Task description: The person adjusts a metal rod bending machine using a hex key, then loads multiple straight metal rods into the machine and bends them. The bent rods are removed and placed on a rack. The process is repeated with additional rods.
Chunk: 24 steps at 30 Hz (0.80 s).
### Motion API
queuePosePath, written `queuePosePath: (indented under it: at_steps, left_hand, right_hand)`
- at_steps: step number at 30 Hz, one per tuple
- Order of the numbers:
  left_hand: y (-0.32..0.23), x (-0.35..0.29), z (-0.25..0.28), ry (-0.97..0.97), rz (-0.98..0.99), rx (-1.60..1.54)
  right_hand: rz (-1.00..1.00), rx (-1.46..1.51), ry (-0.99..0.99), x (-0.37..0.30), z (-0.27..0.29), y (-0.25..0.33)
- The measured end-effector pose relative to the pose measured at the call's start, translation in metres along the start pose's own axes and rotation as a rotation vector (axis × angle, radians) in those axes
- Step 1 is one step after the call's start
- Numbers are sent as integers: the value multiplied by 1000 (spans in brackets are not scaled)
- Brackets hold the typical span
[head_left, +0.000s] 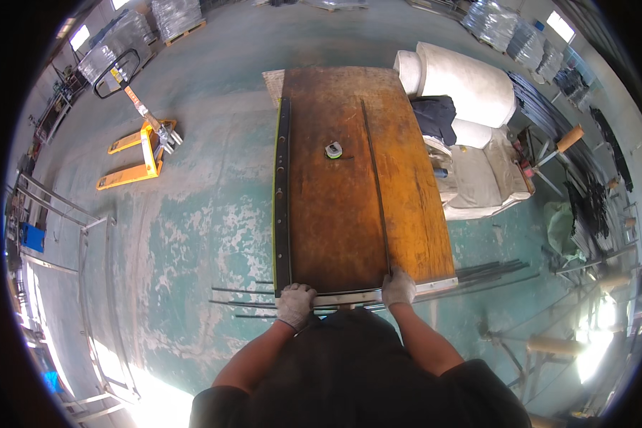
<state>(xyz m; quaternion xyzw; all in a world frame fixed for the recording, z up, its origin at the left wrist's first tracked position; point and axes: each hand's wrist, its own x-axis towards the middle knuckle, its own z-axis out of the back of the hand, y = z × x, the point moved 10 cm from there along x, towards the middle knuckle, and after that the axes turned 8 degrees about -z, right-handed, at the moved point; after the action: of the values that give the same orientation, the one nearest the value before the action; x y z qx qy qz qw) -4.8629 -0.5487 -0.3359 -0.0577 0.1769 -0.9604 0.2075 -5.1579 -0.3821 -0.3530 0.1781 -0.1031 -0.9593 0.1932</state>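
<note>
A long wooden-topped table (328, 214), brown and worn, stretches away in front of me. My left hand (296, 305), in a pale work glove, is closed at the near left corner, beside the end of a black strip with holes (283, 207) along the table's left edge. What its fingers hold is hidden. Further right, my gloved right hand (399, 287) is closed at the near edge around the near end of a thin dark rod (376, 185). This rod lies lengthwise on the tabletop. A tape measure (333, 150) rests left of it.
Beneath the table's near end, several thin dark rods (492, 271) stick out to both sides. A yellow pallet jack (150, 153) stands on the green floor at left. Large white rolls (471, 85) and a dark cloth (435, 118) lie beyond the table's right side.
</note>
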Motion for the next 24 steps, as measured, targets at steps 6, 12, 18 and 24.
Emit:
queuePosePath:
  at_steps: [6, 12, 18, 24]
  left_hand:
    - [2, 6, 2, 103, 53, 40]
    - [-2, 5, 0, 170, 96, 49]
    - [-5, 2, 1, 134, 96, 70]
    - [-11, 8, 3, 167, 133, 114]
  right_hand:
    - [-3, 64, 44, 1, 0, -8]
    - [4, 54, 80, -3, 6, -6]
    - [-69, 100, 18, -4, 2, -9]
    - [-138, 142, 146, 23, -16, -16]
